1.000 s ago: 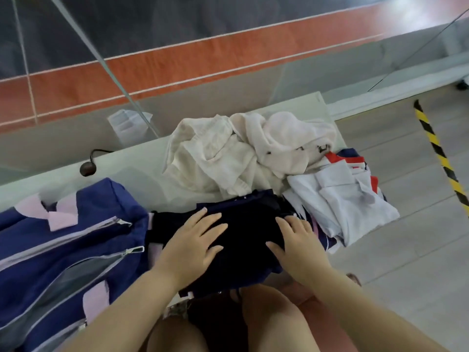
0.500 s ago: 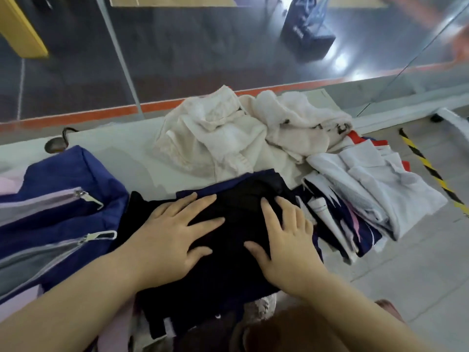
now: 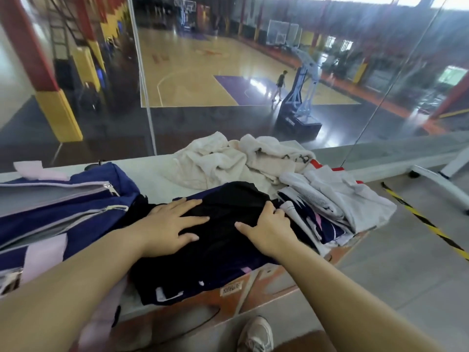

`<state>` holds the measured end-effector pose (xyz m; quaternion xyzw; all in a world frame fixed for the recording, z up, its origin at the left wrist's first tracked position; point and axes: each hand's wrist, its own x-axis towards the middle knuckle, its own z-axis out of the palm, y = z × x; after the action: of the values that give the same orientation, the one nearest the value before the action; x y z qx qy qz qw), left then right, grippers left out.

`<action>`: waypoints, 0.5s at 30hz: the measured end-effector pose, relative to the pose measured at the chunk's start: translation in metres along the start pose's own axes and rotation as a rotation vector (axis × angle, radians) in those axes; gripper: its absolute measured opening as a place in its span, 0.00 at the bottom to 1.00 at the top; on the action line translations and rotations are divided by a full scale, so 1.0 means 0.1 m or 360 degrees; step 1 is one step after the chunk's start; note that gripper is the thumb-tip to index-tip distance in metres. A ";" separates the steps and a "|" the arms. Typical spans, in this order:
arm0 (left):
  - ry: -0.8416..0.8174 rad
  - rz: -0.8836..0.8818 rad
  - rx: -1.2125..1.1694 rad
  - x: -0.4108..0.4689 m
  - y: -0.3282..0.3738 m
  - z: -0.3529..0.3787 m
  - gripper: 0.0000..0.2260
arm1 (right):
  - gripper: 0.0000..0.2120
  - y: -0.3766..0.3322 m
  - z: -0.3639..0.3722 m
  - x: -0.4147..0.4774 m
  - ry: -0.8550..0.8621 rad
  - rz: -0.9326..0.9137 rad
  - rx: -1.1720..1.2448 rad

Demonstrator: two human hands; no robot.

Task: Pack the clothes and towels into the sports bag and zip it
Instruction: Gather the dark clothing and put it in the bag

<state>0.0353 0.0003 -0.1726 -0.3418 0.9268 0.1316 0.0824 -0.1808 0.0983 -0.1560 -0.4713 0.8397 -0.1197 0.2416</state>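
A dark navy and black garment (image 3: 223, 250) lies folded on the white table (image 3: 152, 179) in front of me. My left hand (image 3: 170, 227) rests flat on its left half, fingers spread. My right hand (image 3: 269, 227) lies on its right side with the fingers curled over the garment's right edge. The blue sports bag (image 3: 58, 209) with pink patches lies at the left, its zips open. Cream towels (image 3: 228, 158) are bunched at the back. White and red clothes (image 3: 337, 196) are stacked at the right over a navy patterned piece (image 3: 312, 219).
A glass wall (image 3: 228, 85) stands right behind the table, with a basketball court beyond. The table's near edge (image 3: 253, 283) is orange. Grey floor with a black-yellow tape line (image 3: 426, 224) lies to the right. My shoe (image 3: 256, 334) shows below.
The camera has tilted up, showing the court beyond the glass. My right hand has slid right and curled over the dark garment's edge. My left hand stays flat on it.
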 end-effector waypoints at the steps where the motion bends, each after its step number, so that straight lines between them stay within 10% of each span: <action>1: -0.0003 -0.0015 0.0008 -0.02 0.01 0.00 0.28 | 0.45 -0.02 0.00 0.03 -0.0015 0.0009 0.0039; 6: -0.0006 -0.0043 -0.0016 -0.10 0.03 0.00 0.34 | 0.53 -0.12 -0.08 0.14 -0.0178 0.0158 0.0121; 15: 0.0032 -0.0066 -0.0022 -0.11 0.06 0.01 0.37 | 0.32 -0.10 -0.13 0.22 -0.0348 0.0085 0.0450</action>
<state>0.0397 0.0118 -0.1698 -0.3629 0.9194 0.1328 0.0735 -0.1898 0.0746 -0.1473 -0.4204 0.7954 -0.1781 0.3985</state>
